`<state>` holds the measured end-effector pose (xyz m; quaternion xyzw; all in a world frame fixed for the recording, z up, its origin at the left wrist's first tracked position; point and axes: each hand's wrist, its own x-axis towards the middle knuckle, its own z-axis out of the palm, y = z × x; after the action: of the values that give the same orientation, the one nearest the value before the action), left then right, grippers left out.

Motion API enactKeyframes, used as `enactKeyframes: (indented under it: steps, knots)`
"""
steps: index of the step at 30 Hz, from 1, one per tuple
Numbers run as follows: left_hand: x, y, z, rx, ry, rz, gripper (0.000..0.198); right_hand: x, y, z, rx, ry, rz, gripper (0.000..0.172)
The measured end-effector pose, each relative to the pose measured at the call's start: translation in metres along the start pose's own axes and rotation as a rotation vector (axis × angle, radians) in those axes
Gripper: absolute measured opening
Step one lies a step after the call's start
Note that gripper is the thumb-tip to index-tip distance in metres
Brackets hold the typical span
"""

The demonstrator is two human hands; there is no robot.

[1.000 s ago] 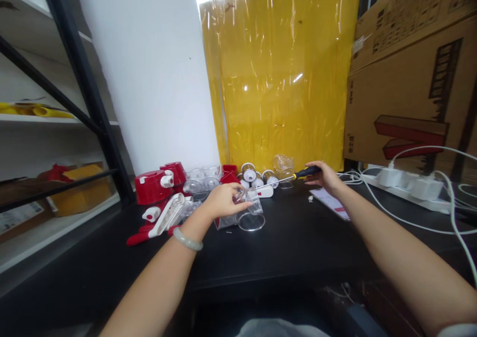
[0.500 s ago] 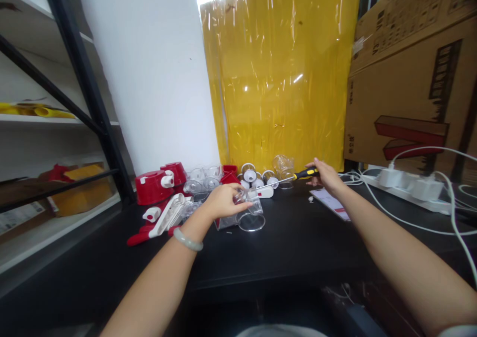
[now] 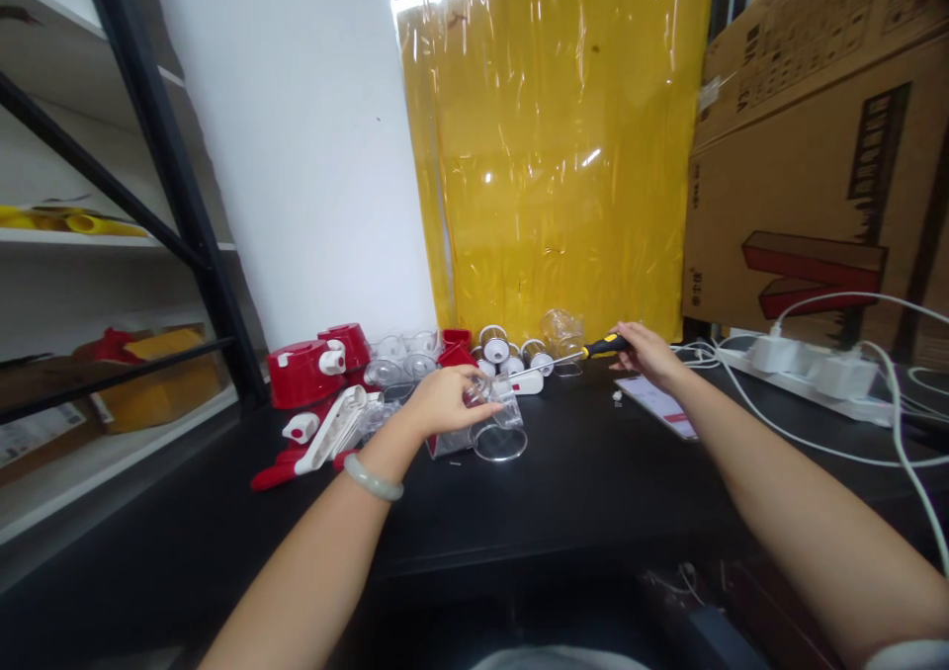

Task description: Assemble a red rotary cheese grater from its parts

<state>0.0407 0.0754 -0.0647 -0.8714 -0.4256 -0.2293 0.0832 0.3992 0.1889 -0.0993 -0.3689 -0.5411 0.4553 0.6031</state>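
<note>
My left hand (image 3: 450, 399), with a pale bangle at the wrist, grips a clear plastic part (image 3: 505, 411) above the black tabletop. Below that part a clear round rim (image 3: 500, 443) shows. My right hand (image 3: 647, 354) is closed on the black and yellow handle of a screwdriver (image 3: 606, 346). Its shaft points left, and the tip reaches the clear part by my left fingers; the exact contact is too small to tell. A white piece with a red mark (image 3: 528, 383) lies just behind the shaft.
Red containers (image 3: 305, 374) and red-and-white handled parts (image 3: 337, 433) lie at the left. Clear cups (image 3: 404, 359) and several silver-and-white cylinders (image 3: 494, 345) stand behind my hands. At the right are a phone (image 3: 652, 403), a power strip (image 3: 816, 381) with white cables, and a large cardboard box (image 3: 801, 186).
My right fingers have shifted on the screwdriver handle and are now wrapped more closely round it. My left hand and the clear part have stayed nearly still.
</note>
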Motion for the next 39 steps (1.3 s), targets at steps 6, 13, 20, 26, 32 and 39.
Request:
enactKeyframes:
  steps: [6,13,20,26,32,39]
  knots:
    - [0.0004,-0.0002,0.0002,0.022,-0.013,-0.008,0.051,0.0026,0.0004,-0.0009,-0.053,0.017,0.034,0.032]
    - [0.0005,-0.0008,0.0012,0.01,-0.009,-0.004,0.05,0.0026,-0.0037,-0.0021,0.049,-0.013,0.04,0.009]
    - [0.0006,-0.0022,0.0024,0.019,0.008,0.01,0.051,0.0041,0.0037,-0.0041,-0.11,0.013,-0.027,0.033]
    - [0.0003,-0.0026,0.0034,0.004,0.026,0.017,0.049,0.0039,-0.0036,0.0016,-0.004,0.094,0.069,0.024]
    - [0.0001,-0.002,0.0027,0.02,0.016,0.003,0.05,0.0028,-0.0032,-0.0005,-0.006,0.084,-0.017,0.012]
    - [0.0006,-0.0017,0.0021,0.022,0.013,0.014,0.052,0.0028,0.0004,-0.0007,-0.121,0.086,-0.066,0.035]
